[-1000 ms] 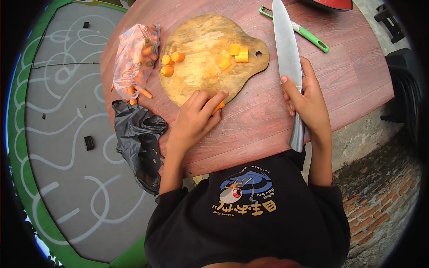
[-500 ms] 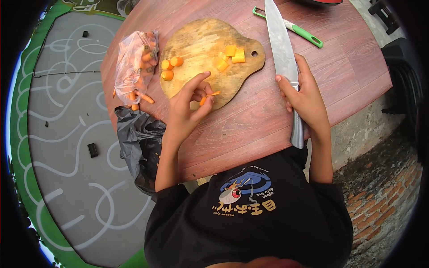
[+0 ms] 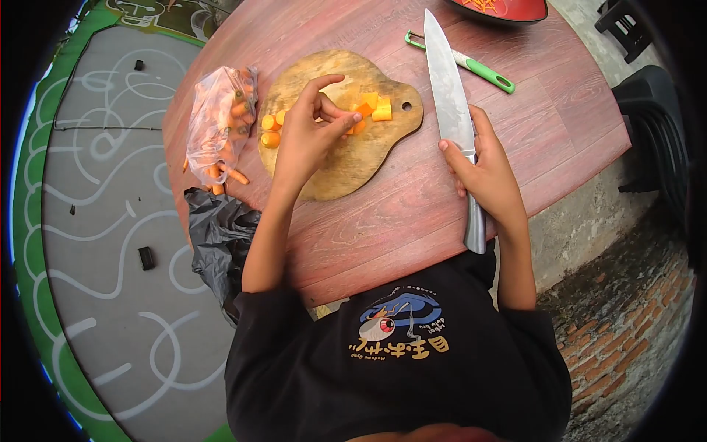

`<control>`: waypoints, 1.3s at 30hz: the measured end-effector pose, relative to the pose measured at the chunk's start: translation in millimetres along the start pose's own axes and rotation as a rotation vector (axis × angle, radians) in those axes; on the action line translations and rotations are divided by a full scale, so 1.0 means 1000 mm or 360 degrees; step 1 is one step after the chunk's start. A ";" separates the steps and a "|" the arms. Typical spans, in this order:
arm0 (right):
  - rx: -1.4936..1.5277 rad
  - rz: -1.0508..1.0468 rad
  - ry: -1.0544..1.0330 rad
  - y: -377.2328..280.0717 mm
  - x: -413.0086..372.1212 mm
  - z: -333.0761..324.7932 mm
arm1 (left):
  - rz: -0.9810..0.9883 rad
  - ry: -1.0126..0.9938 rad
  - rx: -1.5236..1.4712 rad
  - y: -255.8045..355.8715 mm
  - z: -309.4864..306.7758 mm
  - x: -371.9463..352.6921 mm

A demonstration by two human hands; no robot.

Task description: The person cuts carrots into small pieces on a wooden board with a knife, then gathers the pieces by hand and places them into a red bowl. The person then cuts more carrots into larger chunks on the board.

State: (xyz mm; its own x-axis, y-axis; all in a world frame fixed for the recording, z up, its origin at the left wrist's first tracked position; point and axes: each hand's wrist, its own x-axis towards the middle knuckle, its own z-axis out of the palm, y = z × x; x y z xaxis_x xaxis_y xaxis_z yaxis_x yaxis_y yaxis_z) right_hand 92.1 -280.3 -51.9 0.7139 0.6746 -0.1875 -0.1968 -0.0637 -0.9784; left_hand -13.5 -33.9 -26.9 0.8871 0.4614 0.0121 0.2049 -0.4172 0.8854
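My right hand [image 3: 482, 166] is closed round the handle of a large kitchen knife [image 3: 446, 85], its blade pointing away from me over the table. Above the round wooden cutting board [image 3: 346, 173], my left hand [image 3: 313, 125] pinches a small carrot piece [image 3: 363, 109] between thumb and fingers, the index finger raised. Just beyond these fingertips, cut carrot pieces [image 3: 382, 110] lie near the board's handle end. Thicker carrot chunks [image 3: 270, 140] sit at the board's left edge, partly hidden by my left hand.
A clear plastic bag of carrots [image 3: 221, 121] lies left of the board, above a black plastic bag [image 3: 221, 228] at the table edge. A green-handled peeler [image 3: 486, 74] rests beyond the knife. At the far edge stands a red-and-black bowl [image 3: 515, 13] with orange shreds.
My left hand has moved up the board to the cut pieces, with the carrot piece between its fingers. The right hand keeps hold of the knife. The view has shifted slightly.
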 end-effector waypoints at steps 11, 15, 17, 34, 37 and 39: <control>-0.0108 0.0005 0.0003 -0.002 0.000 0.002 | 0.0214 0.0186 0.0677 -0.007 -0.023 -0.021; -0.0130 -0.0007 -0.0044 0.002 0.001 0.003 | 0.0095 0.0149 0.1033 0.002 -0.023 -0.047; -0.0132 0.0045 -0.0020 0.004 0.001 0.004 | 0.0281 -0.0168 0.0776 0.016 -0.024 -0.059; -0.0202 0.0121 -0.0046 -0.004 -0.001 0.008 | 0.0239 0.0066 0.0567 -0.021 -0.034 -0.045; -0.0226 0.0118 -0.0055 -0.004 -0.001 0.009 | 0.0353 0.0267 0.0659 -0.020 -0.023 -0.053; -0.0233 0.0118 -0.0053 -0.004 0.000 0.009 | 0.0343 0.0326 0.0682 -0.022 -0.015 -0.057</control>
State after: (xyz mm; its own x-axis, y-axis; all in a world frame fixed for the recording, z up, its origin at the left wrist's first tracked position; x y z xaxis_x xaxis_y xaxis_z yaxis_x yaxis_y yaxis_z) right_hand 86.8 -273.0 -47.4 0.6778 0.6881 -0.2591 -0.1464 -0.2190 -0.9647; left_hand -74.2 -39.5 -40.1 0.8376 0.4556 0.3015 0.2156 -0.7827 0.5839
